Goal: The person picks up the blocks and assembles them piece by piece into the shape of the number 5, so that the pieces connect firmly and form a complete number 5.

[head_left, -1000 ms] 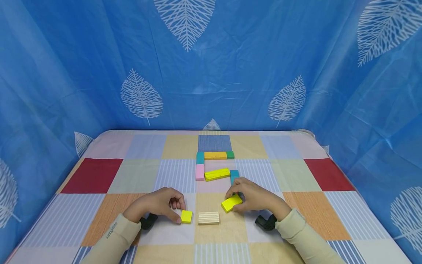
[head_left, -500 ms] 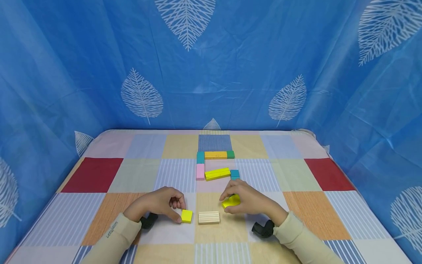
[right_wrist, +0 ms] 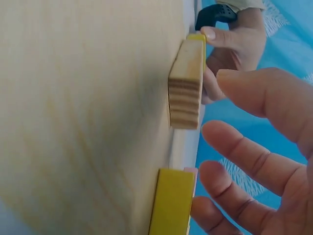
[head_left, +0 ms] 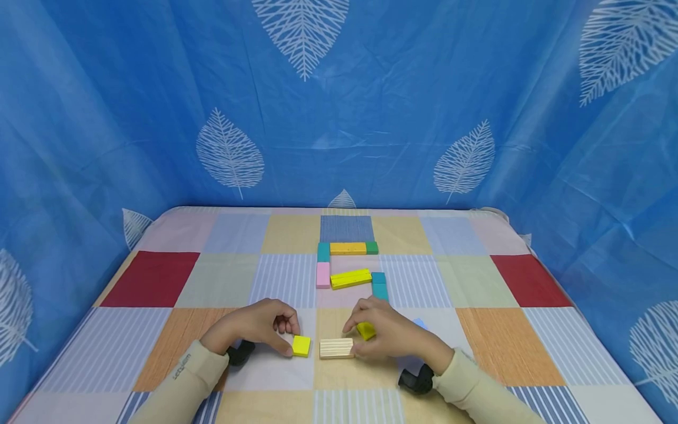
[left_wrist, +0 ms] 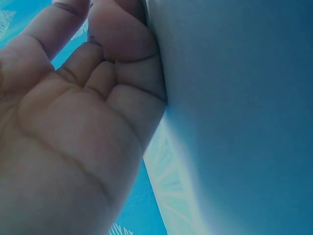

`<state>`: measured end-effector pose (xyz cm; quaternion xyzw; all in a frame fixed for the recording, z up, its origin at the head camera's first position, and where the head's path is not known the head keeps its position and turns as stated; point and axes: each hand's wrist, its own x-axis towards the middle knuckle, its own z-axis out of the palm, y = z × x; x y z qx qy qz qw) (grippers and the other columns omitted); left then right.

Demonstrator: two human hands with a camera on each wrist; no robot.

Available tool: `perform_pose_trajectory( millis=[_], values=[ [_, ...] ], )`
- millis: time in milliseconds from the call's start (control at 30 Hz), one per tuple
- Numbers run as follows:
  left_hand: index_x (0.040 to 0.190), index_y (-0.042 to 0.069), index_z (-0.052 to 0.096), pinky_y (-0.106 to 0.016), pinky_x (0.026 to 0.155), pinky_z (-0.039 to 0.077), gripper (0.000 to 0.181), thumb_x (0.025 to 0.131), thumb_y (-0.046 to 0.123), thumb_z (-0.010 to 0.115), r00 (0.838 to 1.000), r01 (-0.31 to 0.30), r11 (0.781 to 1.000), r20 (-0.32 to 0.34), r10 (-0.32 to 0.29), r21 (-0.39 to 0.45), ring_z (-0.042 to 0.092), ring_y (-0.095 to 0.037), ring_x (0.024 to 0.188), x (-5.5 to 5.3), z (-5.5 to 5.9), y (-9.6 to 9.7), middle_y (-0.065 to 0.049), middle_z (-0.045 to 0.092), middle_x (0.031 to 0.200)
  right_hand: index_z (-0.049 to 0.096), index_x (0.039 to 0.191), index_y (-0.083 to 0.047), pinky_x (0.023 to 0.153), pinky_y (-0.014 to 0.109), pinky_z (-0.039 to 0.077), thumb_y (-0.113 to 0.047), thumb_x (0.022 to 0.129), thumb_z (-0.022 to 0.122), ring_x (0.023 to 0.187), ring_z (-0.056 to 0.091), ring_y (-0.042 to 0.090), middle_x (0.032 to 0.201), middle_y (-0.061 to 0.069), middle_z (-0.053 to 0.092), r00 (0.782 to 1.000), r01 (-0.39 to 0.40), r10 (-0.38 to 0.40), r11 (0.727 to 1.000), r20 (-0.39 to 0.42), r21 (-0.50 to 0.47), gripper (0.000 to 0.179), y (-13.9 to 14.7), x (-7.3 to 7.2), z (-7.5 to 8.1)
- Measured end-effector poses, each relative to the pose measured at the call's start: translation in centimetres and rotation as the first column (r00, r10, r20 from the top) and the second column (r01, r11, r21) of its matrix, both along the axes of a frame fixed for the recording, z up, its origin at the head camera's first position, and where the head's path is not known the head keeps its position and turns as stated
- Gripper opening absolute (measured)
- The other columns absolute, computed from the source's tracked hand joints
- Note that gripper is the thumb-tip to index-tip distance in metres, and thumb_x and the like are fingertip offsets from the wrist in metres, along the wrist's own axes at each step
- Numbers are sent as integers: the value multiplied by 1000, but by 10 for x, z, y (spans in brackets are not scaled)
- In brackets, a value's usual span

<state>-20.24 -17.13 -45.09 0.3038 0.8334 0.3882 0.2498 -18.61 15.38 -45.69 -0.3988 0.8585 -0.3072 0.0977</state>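
My left hand [head_left: 259, 325] rests on the cloth, fingers loosely curled, its thumb touching a small square yellow block [head_left: 301, 346]. In the left wrist view the curled fingers [left_wrist: 83, 73] hold nothing. My right hand [head_left: 389, 330] hovers with spread fingers over a yellow block [head_left: 365, 331], partly hidden beneath it. Its thumb is by the right end of a plain ridged wooden block [head_left: 336, 348]. In the right wrist view this wooden block [right_wrist: 186, 88] stands apart from the fingertips [right_wrist: 215, 132], and the yellow block [right_wrist: 171, 200] lies beside the lower fingers.
Farther back, an outline of blocks lies on the patchwork cloth: orange [head_left: 347, 248], green [head_left: 372, 248], teal [head_left: 323, 252], pink [head_left: 323, 275], slanted yellow [head_left: 351, 279] and blue-teal [head_left: 379, 287]. A pale blue piece [head_left: 420, 323] shows behind my right hand. Blue curtains surround the table.
My right hand has let go of the yellow block, now lying on the cloth, and shifted left toward the wooden block. My left hand has stayed in place.
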Motion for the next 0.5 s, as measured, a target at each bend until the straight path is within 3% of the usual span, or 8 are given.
perform_pose_trajectory(
  millis=[500],
  values=[
    [92, 11, 75, -22, 69, 43, 23, 81, 8, 94, 1000, 7, 1000, -8, -7, -3, 49, -4, 74, 0, 0, -1, 8, 58, 81, 82, 104, -18, 93, 37, 39, -24, 85, 95, 101, 48, 6, 105, -13, 61, 996, 51, -42, 991, -73, 120, 23, -17, 7, 2]
  ],
)
